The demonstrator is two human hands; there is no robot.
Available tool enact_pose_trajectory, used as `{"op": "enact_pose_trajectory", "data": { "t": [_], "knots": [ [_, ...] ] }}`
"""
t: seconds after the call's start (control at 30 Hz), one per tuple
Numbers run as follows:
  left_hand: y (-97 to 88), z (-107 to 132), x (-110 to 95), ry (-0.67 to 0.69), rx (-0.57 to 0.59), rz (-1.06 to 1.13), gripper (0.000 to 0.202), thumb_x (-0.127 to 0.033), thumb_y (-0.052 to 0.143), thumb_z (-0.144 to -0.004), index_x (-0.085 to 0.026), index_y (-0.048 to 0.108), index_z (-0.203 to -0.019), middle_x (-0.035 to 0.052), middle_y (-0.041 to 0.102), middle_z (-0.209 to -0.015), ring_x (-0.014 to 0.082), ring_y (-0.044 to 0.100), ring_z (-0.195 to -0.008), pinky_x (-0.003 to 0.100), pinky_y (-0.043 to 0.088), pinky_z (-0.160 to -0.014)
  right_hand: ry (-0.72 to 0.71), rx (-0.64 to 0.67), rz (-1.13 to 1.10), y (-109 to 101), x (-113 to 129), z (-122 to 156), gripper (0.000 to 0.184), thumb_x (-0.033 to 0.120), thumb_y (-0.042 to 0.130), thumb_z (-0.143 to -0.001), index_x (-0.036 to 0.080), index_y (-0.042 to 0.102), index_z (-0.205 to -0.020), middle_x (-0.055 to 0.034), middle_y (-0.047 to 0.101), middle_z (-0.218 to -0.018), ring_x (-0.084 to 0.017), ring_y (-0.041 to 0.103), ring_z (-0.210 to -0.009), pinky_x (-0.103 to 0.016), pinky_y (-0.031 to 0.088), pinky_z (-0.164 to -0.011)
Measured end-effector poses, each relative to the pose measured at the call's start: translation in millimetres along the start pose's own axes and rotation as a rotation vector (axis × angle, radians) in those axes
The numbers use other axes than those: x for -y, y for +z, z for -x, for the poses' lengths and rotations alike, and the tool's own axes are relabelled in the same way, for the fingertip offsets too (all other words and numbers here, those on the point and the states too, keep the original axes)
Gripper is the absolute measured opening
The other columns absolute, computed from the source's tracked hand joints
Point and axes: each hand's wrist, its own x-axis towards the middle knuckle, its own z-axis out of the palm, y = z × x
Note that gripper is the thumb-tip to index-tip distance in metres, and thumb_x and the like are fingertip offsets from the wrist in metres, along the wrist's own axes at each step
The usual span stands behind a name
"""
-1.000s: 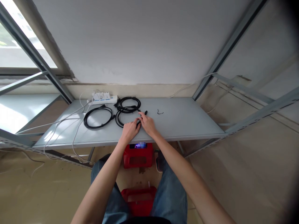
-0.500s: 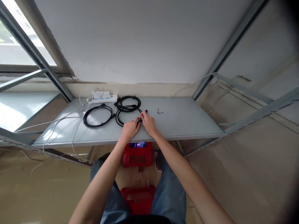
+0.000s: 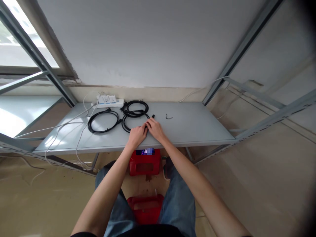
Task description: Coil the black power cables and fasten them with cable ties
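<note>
Both my hands meet at the right side of a coiled black cable (image 3: 125, 125) on the grey shelf. My left hand (image 3: 137, 135) is closed on the coil's near right part. Beside it, my right hand (image 3: 154, 127) has its fingers bent together on the same cable, touching the left fingertips. A black plug end pokes out just beyond the right fingers. What lies between the fingertips is hidden. A second black cable coil (image 3: 135, 101) lies behind, partly overlapping this one. To the left rests another black coil (image 3: 97, 132) with its plug ends showing.
A short black twist tie (image 3: 169, 117) lies right of my hands. At the back left stands a white power strip (image 3: 108, 103) with adapters, its white cords trailing over the grey shelf (image 3: 195, 125). Metal uprights (image 3: 229, 62) flank the shelf. A red stool (image 3: 144, 168) stands beneath.
My right hand has shifted slightly left, closer against my left hand, and its fingers now cover more of the cable. The coils lie as before; the view has moved a little.
</note>
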Motion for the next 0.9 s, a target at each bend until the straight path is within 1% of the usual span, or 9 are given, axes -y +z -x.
{"op": "enact_pose_trajectory", "data": {
  "t": [0.17,0.27,0.37,0.47,0.67,0.77,0.9],
  "knots": [
    [1.4,-1.2,0.2,-0.008,-0.012,-0.013,0.046,-0.043,0.032,-0.113,-0.022,0.064,-0.139,0.0162,0.081,-0.113,0.0333,0.077,-0.103,0.038,0.051,-0.089,-0.024,-0.029,-0.124,1.4,-0.8,-1.8,0.025,0.027,0.046,-0.111,0.022,0.071,-0.108,-0.0091,0.072,-0.111,-0.021,0.069,-0.093,-0.032,0.056,-0.088],
    [2.4,-1.8,0.8,-0.017,-0.017,-0.019,0.048,-0.045,0.031,-0.113,-0.022,0.064,-0.138,0.0165,0.081,-0.11,0.0336,0.078,-0.1,0.038,0.051,-0.087,-0.016,-0.053,-0.169,2.8,-2.7,-2.6,0.024,0.029,0.049,-0.11,0.021,0.071,-0.103,-0.0091,0.071,-0.106,-0.021,0.068,-0.09,-0.032,0.056,-0.088],
    [3.1,-2.0,1.2,-0.032,-0.015,-0.011,0.051,-0.049,0.029,-0.114,-0.021,0.064,-0.137,0.0172,0.081,-0.109,0.0333,0.078,-0.1,0.038,0.051,-0.088,-0.006,-0.052,-0.172,3.5,-4.6,-2.8,0.028,0.031,0.049,-0.11,0.022,0.072,-0.096,-0.008,0.071,-0.101,-0.021,0.067,-0.091,-0.032,0.056,-0.088],
    [3.4,-1.9,1.5,-0.034,-0.018,-0.01,0.051,-0.05,0.03,-0.113,-0.02,0.063,-0.137,0.0169,0.081,-0.108,0.033,0.078,-0.101,0.038,0.051,-0.088,-0.017,-0.059,-0.169,3.9,-6.0,-1.9,0.031,0.029,0.047,-0.111,0.022,0.073,-0.095,-0.0075,0.07,-0.101,-0.021,0.067,-0.093,-0.031,0.055,-0.089],
    [3.1,-0.7,3.5,-0.019,-0.039,-0.011,0.044,-0.047,0.033,-0.113,-0.021,0.062,-0.133,0.0153,0.081,-0.107,0.0318,0.077,-0.1,0.036,0.05,-0.086,-0.087,-0.019,-0.188,4.6,-7.0,0.6,0.035,0.027,0.042,-0.113,0.021,0.072,-0.098,-0.0076,0.066,-0.105,-0.019,0.066,-0.093,-0.029,0.053,-0.088],
    [3.2,-0.8,4.5,-0.013,-0.035,-0.005,0.044,-0.047,0.034,-0.113,-0.021,0.063,-0.131,0.0149,0.081,-0.107,0.0321,0.077,-0.1,0.037,0.05,-0.086,-0.103,-0.01,-0.236,5.1,-7.5,0.3,0.033,0.025,0.042,-0.112,0.021,0.069,-0.094,-0.007,0.064,-0.104,-0.019,0.065,-0.092,-0.029,0.052,-0.088],
    [4.3,-2.2,5.0,-0.019,-0.032,-0.005,0.046,-0.048,0.033,-0.114,-0.02,0.063,-0.133,0.0149,0.081,-0.108,0.0328,0.077,-0.101,0.037,0.05,-0.086,-0.095,0.008,-0.292,6.1,-9.3,-1.4,0.029,0.023,0.044,-0.111,0.021,0.066,-0.092,-0.0061,0.062,-0.103,-0.019,0.063,-0.092,-0.03,0.051,-0.087]
  ]
}}
